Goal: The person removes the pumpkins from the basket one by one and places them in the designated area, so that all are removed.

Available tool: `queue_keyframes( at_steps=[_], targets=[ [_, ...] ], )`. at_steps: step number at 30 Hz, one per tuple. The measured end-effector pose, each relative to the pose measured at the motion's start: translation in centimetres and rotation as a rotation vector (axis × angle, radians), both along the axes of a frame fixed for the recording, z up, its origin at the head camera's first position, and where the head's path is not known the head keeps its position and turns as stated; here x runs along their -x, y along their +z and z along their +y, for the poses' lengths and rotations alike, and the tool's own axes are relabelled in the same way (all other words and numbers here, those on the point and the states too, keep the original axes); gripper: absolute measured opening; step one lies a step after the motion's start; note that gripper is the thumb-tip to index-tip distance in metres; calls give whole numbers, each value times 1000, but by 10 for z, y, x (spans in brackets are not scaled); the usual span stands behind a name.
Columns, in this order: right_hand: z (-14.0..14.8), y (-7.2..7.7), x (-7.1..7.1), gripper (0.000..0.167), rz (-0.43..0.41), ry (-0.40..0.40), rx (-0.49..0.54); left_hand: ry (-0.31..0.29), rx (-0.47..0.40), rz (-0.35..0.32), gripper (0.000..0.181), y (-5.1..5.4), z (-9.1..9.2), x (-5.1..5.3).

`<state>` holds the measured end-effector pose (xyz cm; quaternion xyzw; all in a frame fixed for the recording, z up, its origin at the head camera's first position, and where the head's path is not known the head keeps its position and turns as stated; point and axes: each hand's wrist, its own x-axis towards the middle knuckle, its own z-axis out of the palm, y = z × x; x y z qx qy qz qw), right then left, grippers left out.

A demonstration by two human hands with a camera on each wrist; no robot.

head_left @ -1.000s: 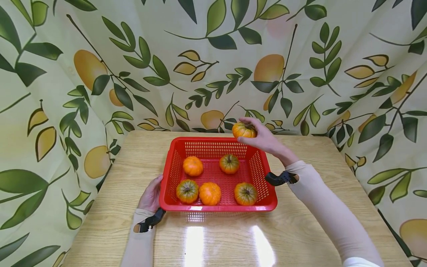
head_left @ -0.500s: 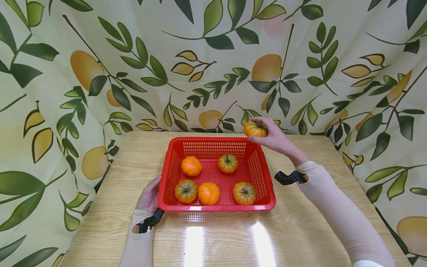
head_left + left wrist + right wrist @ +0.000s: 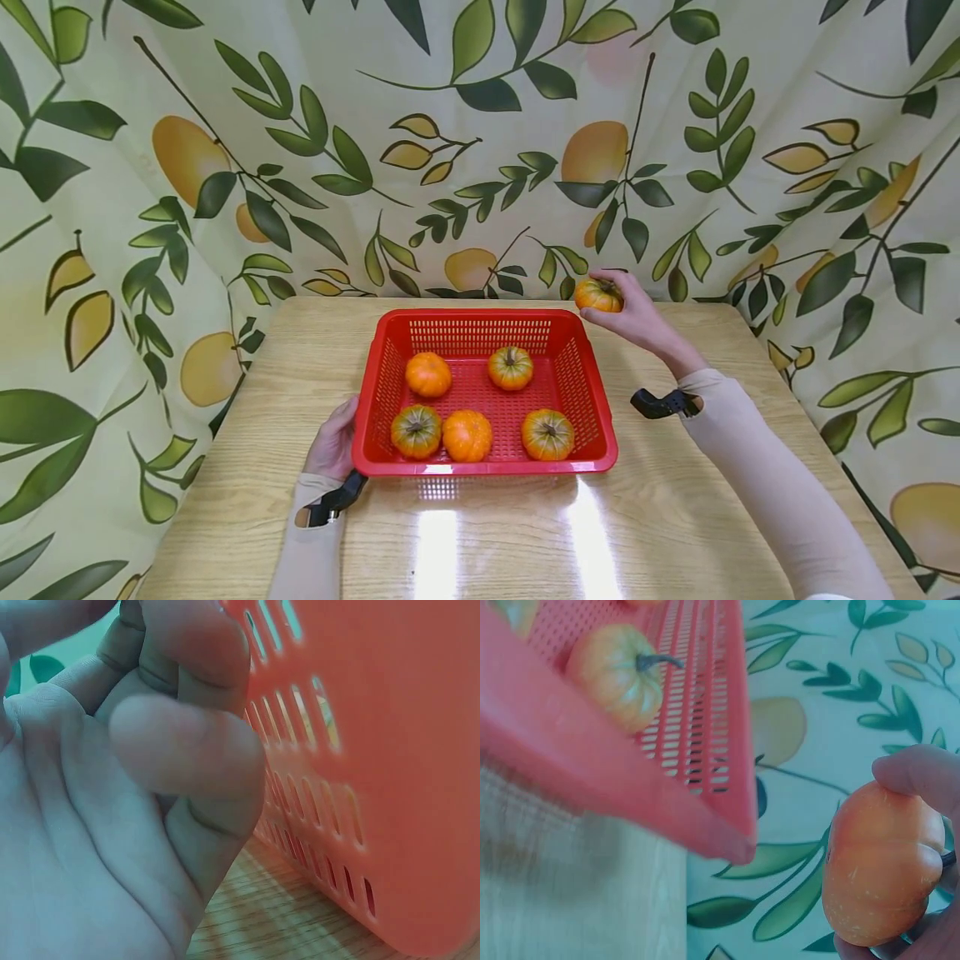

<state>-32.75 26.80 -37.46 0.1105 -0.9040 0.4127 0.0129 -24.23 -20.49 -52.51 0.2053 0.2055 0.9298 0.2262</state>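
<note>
Right hand (image 3: 636, 315) has carried its pumpkin (image 3: 597, 295) rightward, past the basket's back right corner; reads as taken out, five other pumpkins (image 3: 467, 436) inside. Fingers and thumb grip it, held up off the worktop (image 3: 675, 517). Left hand (image 3: 330, 442) at basket's left side, fingers bent; can't tell if gripping. Pumpkins squat, ribbed, orange to green; basket (image 3: 483, 468) red, slotted, plastic-looking; worktop glossy, wood-grained.

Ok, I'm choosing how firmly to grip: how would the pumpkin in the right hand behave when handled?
The pumpkin is probably stiff: no dent shows where the right hand grips it. Its rounded sides suggest rocking when pushed, though the squat shape may limit rolling.
</note>
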Motion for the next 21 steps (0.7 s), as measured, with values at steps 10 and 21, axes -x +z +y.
queue_keyframes(
  at_steps=[10, 21],
  targets=[
    [11, -19, 1, 64, 20, -36, -28, -9, -6, 24, 50, 0, -1, -1],
    [25, -42, 2, 64, -10, -65, -61, -19, -5, 20, 53, 1, -2, 0]
  ],
)
